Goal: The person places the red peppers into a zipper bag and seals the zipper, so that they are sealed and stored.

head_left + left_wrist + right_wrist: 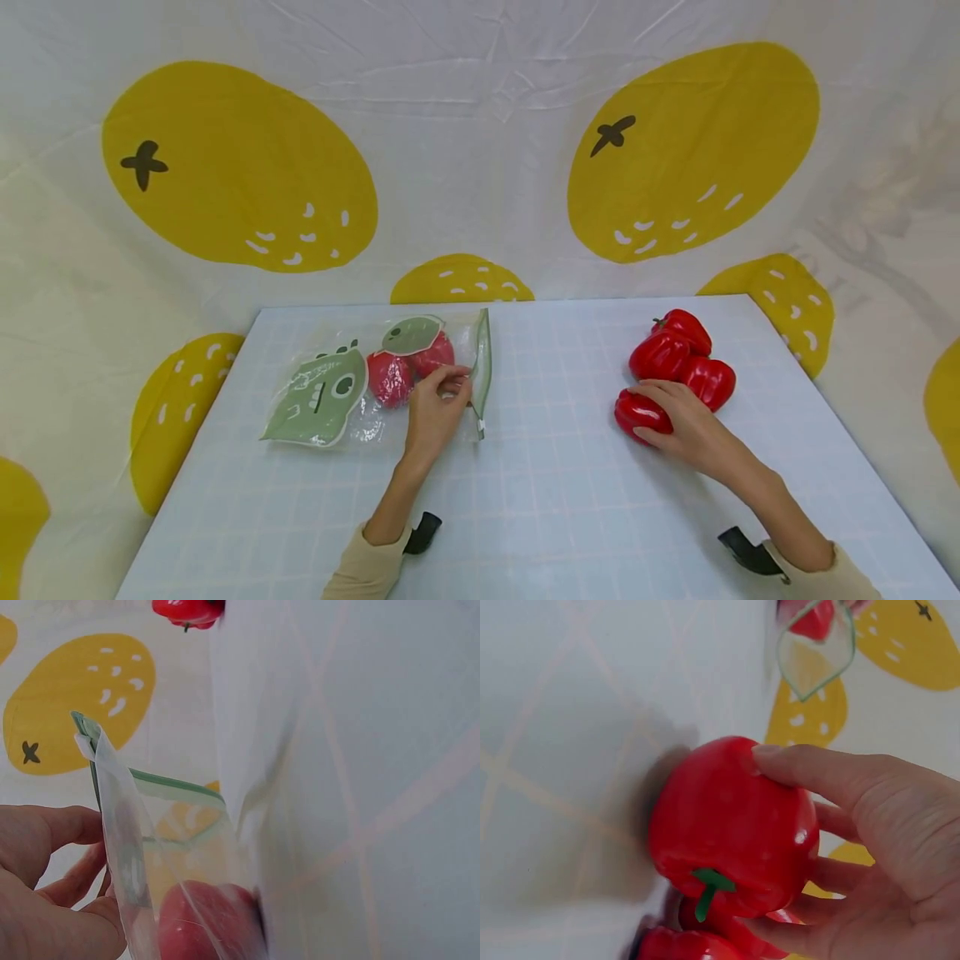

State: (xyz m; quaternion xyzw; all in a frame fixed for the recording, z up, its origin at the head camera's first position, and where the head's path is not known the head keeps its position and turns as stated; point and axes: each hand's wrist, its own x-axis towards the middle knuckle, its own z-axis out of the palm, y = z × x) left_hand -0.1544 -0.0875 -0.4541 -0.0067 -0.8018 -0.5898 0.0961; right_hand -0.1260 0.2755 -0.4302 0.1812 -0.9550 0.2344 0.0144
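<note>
A clear zip bag with a green cartoon print [315, 400] lies on the left of the table. Red bell peppers [390, 379] show through its plastic. My left hand [438, 408] pinches the bag near its green zip edge [483, 367], and in the left wrist view the mouth of the bag [180, 784] gapes. On the right, my right hand [693, 425] grips a red bell pepper [735, 817] with thumb and fingers around its sides. Its green stem shows in the right wrist view. Whether this pepper touches the table is unclear.
Three more red bell peppers [660, 354] sit together just beyond my right hand. The table [555, 492] has a pale checked cover. Behind it hangs a white cloth with yellow fruit prints [240, 167].
</note>
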